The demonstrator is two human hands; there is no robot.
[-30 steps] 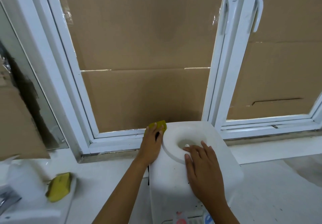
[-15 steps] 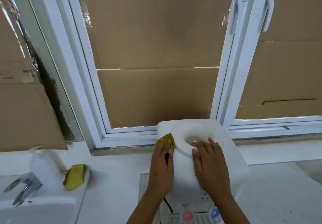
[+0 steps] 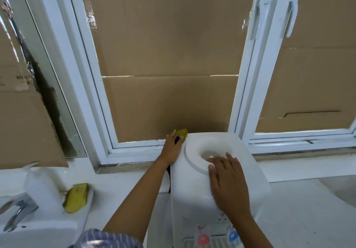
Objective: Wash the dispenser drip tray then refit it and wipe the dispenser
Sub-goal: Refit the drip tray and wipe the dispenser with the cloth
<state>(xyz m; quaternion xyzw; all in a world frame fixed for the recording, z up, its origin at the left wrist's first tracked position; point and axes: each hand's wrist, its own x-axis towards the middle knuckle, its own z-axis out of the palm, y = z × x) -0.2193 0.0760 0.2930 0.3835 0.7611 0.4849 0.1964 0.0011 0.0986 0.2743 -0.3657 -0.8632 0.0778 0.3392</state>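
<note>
A white water dispenser (image 3: 250, 172) stands on the counter below the window, its round bottle well facing up. My left hand (image 3: 172, 147) presses a yellow-green sponge (image 3: 182, 132) against the dispenser's upper left back corner. My right hand (image 3: 227, 182) lies flat on the dispenser's top, fingertips at the rim of the well. Red (image 3: 201, 238) and blue (image 3: 233, 234) taps show at the bottom edge, with the ribbed white drip tray (image 3: 215, 243) seated beneath them.
A second yellow sponge (image 3: 76, 197) lies on the sink's edge at the left, beside a white bottle (image 3: 41, 187) and a metal faucet (image 3: 18, 212). White window frames (image 3: 244, 85) backed by cardboard rise right behind the dispenser.
My left hand has slid the sponge from the dispenser's top, beside the well, back to its rear left corner. My right hand stays on top.
</note>
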